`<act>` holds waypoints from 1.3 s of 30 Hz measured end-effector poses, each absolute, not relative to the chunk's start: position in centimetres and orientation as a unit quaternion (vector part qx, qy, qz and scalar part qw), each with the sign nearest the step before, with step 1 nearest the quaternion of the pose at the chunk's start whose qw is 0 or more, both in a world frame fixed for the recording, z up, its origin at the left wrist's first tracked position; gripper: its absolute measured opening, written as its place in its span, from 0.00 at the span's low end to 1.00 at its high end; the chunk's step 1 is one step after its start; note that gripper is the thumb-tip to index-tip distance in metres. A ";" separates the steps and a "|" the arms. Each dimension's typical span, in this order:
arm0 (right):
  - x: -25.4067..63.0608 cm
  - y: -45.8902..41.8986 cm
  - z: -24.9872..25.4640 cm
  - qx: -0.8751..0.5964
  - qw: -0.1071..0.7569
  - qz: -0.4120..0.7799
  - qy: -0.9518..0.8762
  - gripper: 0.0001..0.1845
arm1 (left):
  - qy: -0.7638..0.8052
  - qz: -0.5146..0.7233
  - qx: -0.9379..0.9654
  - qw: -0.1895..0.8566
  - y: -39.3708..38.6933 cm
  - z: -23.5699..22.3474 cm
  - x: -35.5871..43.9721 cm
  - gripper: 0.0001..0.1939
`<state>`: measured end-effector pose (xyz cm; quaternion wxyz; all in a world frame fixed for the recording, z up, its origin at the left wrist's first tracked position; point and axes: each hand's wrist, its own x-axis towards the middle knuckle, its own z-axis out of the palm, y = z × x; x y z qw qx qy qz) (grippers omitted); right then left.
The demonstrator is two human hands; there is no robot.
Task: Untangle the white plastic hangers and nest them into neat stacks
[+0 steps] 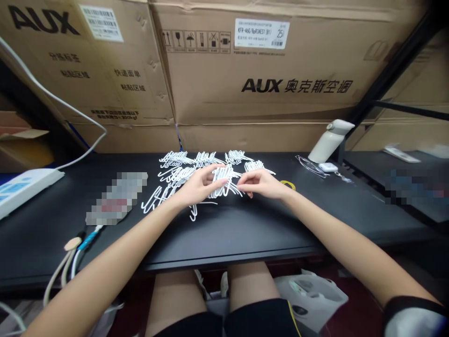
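Note:
My left hand (201, 185) is closed around a bundle of white hooks (221, 180), which it holds just above the black table. On the bundle's right side, the fingertips of my right hand (261, 183) are pinched together at the ends of the hooks; whether they grip one is too small to make out. More groups of white hooks lie behind and left of my hands: one bunch (173, 158) at the far left, another (206, 159) in the middle and a third (235, 156) to its right. A few loose hooks (193, 213) lie below my left hand.
Large cardboard boxes (210, 103) stand along the back of the table (228, 238). At right are a white bottle (326, 142), glasses (310, 167) and a yellow ring (288, 185). A blurred-out phone-shaped thing (117, 199) with a cable and a power strip (28, 187) lie left.

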<state>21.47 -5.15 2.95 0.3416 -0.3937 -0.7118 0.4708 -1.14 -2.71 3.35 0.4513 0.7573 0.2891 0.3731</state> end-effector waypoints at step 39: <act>17.8 -7.1 0.9 -0.361 0.495 0.442 -0.655 0.14 | 0.284 0.358 0.726 0.515 -3.9 3.8 -0.5 0.26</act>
